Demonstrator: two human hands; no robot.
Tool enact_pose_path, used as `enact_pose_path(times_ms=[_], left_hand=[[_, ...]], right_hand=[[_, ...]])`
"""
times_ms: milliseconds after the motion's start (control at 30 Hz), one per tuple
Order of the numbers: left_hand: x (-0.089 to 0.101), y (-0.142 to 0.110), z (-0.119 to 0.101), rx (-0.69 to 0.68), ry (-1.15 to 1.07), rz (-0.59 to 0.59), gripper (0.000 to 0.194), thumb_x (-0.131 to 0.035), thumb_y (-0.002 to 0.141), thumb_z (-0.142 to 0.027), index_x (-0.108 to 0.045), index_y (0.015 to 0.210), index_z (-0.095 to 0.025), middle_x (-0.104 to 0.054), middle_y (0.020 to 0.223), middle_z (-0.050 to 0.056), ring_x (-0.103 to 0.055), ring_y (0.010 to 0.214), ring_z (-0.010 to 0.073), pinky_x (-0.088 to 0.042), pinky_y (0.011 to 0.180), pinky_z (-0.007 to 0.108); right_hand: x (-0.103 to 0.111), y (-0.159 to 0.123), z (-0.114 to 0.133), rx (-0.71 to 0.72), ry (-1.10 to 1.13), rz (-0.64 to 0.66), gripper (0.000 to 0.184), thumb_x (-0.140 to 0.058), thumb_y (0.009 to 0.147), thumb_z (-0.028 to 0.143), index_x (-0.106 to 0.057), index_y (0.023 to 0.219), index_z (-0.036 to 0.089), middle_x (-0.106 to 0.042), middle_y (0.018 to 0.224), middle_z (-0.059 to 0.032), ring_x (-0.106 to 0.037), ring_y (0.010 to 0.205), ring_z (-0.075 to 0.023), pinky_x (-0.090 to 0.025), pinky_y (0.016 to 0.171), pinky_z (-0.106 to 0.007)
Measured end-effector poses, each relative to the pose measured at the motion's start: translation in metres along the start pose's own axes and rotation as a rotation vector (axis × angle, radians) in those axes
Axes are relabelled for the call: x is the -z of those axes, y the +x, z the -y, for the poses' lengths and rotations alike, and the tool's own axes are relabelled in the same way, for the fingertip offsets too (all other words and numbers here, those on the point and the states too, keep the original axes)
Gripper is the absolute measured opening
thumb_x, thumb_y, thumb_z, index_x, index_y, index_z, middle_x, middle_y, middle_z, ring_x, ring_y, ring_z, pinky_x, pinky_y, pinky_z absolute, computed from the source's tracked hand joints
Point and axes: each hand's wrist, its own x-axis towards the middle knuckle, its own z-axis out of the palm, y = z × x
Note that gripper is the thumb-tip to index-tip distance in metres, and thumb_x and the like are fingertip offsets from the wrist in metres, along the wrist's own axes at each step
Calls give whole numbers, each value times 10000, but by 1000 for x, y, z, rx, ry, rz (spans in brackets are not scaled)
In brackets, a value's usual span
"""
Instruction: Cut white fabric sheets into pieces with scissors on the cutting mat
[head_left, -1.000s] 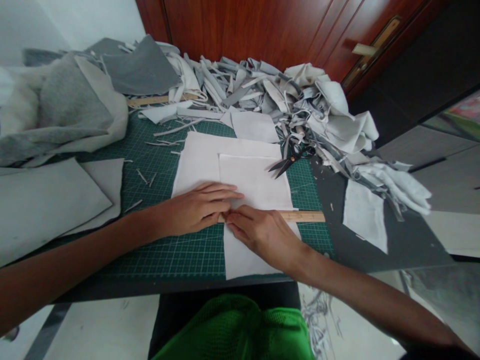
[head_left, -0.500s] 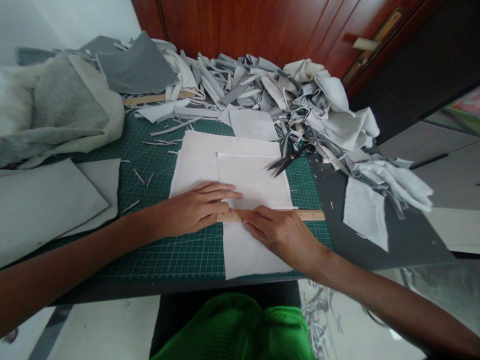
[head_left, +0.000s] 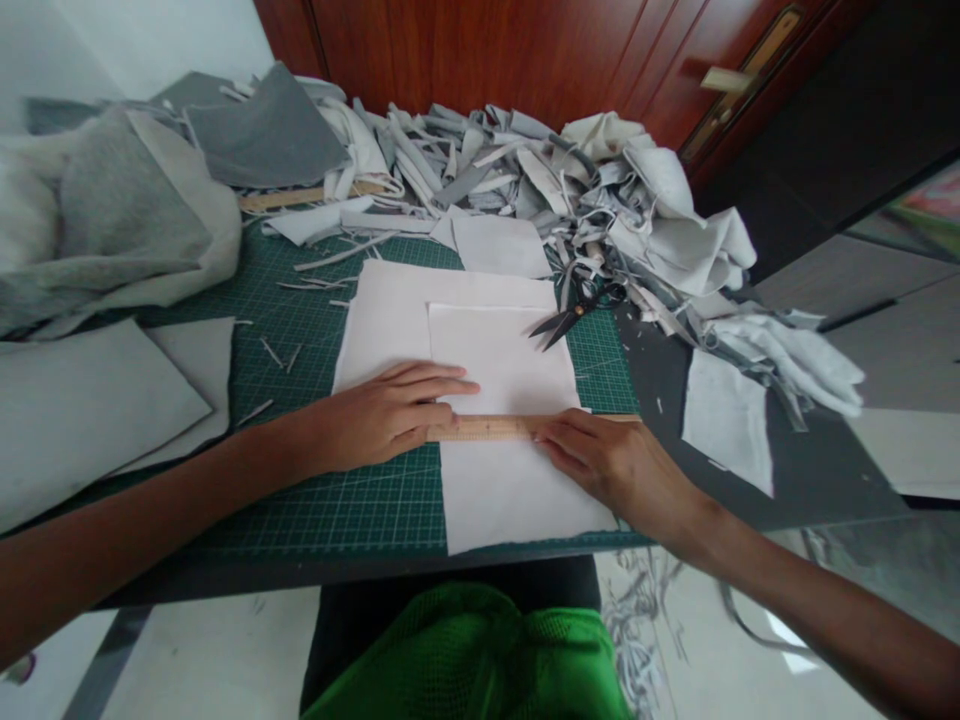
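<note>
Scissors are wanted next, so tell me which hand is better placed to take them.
Probably the right hand: it rests on the ruler almost directly below the scissors. The left hand sits at the ruler's other end and would have to reach across the white cloth.

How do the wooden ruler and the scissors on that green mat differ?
The ruler is long, straight pale wood; the scissors are dark metal with pointed blades. The ruler lies across the white cloth, the scissors at its far corner, handles among the scraps. The right hand rests on the ruler; neither hand touches the scissors. Both lie flat over the green mat.
</note>
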Motion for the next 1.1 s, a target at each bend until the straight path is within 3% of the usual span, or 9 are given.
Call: enact_pose_path(times_ms=[467,833,967,1100], left_hand=[[1,-1,0,13,19,22,215,-511,1038,-171,-679,1160,-229,-564,1522,71,-431,1476,244,-340,1220,463],[2,-1,-3,-17,79,24,244,-479,1046,-155,-654,1210,-196,-554,1527,85,-427,1472,250,-320,1216,435],[7,0,-10,22,242,56,242,-525,1058,-289,-639,1255,-208,-630,1423,89,-551,1322,283,-399,1107,436],[16,5,-14,126,291,129,239,-579,1021,-404,-660,1097,-193,-700,1068,73,-635,987,258,-466,926,388]], right_hand=[[7,-31,-28,-35,-76,-16,283,-481,1049,222,-729,1155,135,-755,1165,-115,-763,930,-222,-654,755,-354],[17,-61,-51,-84,-112,-49,256,-478,1050,235,-706,1147,172,-759,1145,-89,-771,894,-189,-650,731,-292],[33,-59,-60,-93,-39,-199,178,-551,1020,270,-714,1024,198,-770,1003,-56,-755,841,-178,-618,708,-276],[42,-34,-88,-250,-94,-349,147,-637,970,340,-721,1007,225,-774,924,-36,-648,598,-148,-525,567,-288]])
